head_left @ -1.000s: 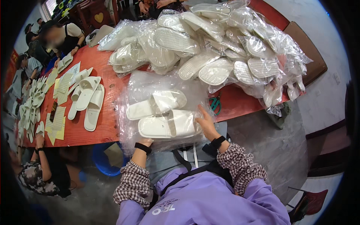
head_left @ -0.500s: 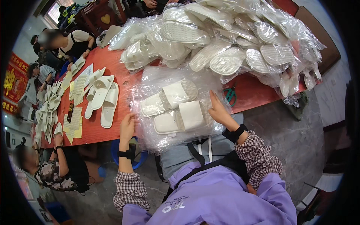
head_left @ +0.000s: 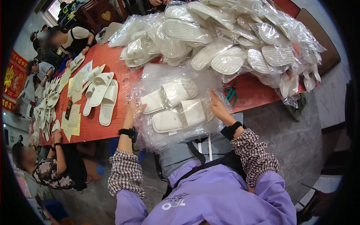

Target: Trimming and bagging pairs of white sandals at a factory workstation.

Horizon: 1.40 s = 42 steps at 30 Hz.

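A pair of cream open-toed slippers lies side by side on a stack of clear plastic bags, heels to the left. Shiny film surrounds them; I cannot tell whether they are inside the top bag. At the bags' left edge is my left hand, thumb apart from the fingers and partly behind the film. My right hand is open by the right edge, its fingers stretched out beside the slippers' toe ends.
Bagged slippers are heaped at the back of the red table. Green-handled scissors lie right of my bags. Loose slippers, yellow papers and a dark narrow object are to the left, where other people handle slippers.
My left hand has moved slightly up and right, into the film at the bags' left edge. My right hand has barely shifted. The slippers have turned or slid only slightly.
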{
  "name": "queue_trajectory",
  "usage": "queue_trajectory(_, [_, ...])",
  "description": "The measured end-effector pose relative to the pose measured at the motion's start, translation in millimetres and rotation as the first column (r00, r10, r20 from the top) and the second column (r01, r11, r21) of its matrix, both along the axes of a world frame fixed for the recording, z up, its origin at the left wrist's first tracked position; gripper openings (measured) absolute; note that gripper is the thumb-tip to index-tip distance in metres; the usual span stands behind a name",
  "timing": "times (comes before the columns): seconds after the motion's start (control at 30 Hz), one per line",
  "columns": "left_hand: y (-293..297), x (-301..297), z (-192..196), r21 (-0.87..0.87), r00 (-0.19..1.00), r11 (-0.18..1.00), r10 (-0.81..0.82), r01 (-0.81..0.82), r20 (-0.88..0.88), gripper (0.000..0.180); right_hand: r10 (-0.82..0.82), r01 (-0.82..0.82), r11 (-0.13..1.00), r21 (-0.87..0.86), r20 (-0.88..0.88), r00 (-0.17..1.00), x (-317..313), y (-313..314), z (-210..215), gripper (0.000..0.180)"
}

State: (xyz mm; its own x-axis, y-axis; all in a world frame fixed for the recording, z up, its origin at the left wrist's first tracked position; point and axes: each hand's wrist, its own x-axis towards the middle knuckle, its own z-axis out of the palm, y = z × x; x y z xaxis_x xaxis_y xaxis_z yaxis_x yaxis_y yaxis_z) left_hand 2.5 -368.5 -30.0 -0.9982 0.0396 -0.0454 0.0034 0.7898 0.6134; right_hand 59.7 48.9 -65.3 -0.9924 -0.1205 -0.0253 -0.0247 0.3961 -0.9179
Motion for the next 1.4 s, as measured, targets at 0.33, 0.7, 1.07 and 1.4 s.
queue_trajectory(0.33, [4, 29, 70, 0.549, 0.992, 0.835, -0.04, -0.034, 0.122, 0.038, -0.045, 0.044, 0.998, 0.035, 0.018, 0.999, 1, -1, -7, 0.073])
queue_trajectory(0.7, [-170, 58, 137, 0.904, 0.847, 0.399, 0.524, -0.154, -0.087, 0.041, -0.049, 0.116, 0.883, -0.455, 0.156, 0.987, -8, 5, -23, 0.079])
queue_trajectory(1.07, [17, 21, 146, 0.005, 0.776, 0.997, 0.061, -0.074, -0.628, 0.054, -0.046, 0.133, 0.897, -0.422, 0.211, 0.976, 2, 0, -9, 0.083])
queue_trajectory(1.4, [138, 22, 3, -0.354, 0.906, 0.915, -0.304, 0.191, -0.296, 0.072, -0.019, 0.027, 0.98, -0.199, 0.041, 0.999, 1, -16, -3, 0.081])
